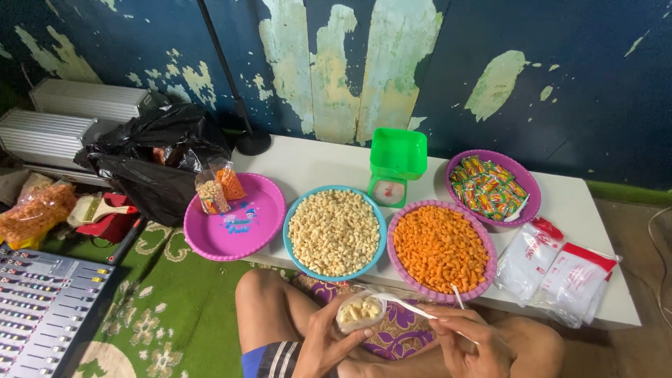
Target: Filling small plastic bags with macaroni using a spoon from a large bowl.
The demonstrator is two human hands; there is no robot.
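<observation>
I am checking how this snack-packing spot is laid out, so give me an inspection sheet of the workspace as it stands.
Surface: low white table, crowded.
Job's things: small clear bag of pale snacks; white spoon; blue bowl of pale snacks; bowl of orange snacks.
Clutter: green scale, sachet bowl, pink tray, bag packs, black bag.
Hands: left hand holds bag; right hand holds spoon.
Cables: one at right edge.
Surroundings: peeling blue wall, green rug, mixer.

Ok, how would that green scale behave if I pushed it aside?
The green scale looks like light plastic, so it should slide easily on the smooth white table. Its wide tray sits above a narrower base, so a high push might tip it. It stands close to the bowls; push low.
</observation>
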